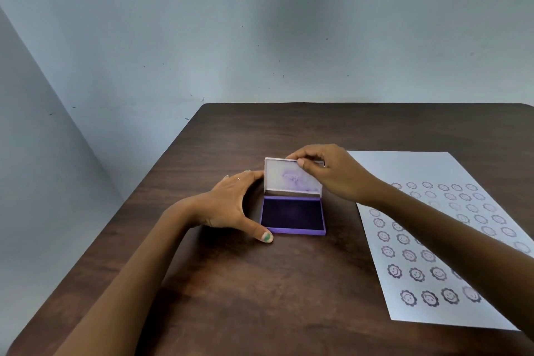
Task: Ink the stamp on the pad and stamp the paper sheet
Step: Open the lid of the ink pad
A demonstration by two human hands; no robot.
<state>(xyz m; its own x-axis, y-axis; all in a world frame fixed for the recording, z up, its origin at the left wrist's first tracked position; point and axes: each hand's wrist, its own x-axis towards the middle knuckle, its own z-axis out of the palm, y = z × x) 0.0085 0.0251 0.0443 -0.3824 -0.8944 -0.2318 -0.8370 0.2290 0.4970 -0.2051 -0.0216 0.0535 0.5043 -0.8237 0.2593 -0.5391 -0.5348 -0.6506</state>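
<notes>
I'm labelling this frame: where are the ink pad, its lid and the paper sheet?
ink pad [291, 213]: head view, on the dark inked surface.
lid [284, 179]: head view, on its stained inner face.
paper sheet [404, 166]: head view, on the blank far part.
</notes>
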